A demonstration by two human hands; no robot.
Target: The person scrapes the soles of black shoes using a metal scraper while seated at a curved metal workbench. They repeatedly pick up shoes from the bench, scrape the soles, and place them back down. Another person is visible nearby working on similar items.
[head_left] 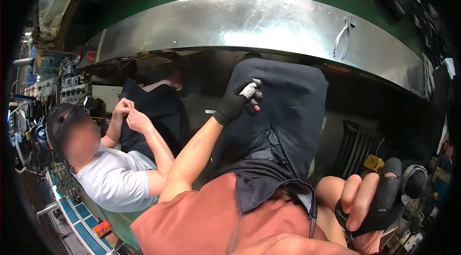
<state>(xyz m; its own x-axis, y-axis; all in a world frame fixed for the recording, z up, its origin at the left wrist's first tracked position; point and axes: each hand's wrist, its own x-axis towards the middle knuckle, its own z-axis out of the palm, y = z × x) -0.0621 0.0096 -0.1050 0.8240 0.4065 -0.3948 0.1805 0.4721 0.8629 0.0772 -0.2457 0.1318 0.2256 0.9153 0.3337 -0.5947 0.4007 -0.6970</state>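
My left hand, in a black glove with pale wrapping on a finger, hovers over or lies on the dark apron across my lap. Its fingers are curled, one bare fingertip showing; anything inside them is hidden. Raised at the lower right, close to the camera, is my right hand. It wears a black glove that leaves two fingers bare. These fingers bend in toward the palm, and a grey band shows around another finger. I cannot make out what, if anything, it holds.
Ahead runs a bench's shiny metal front, with a curved metal tool at its right. A seated co-worker is at my left, hands together. A yellow block and a black slatted piece stand at right.
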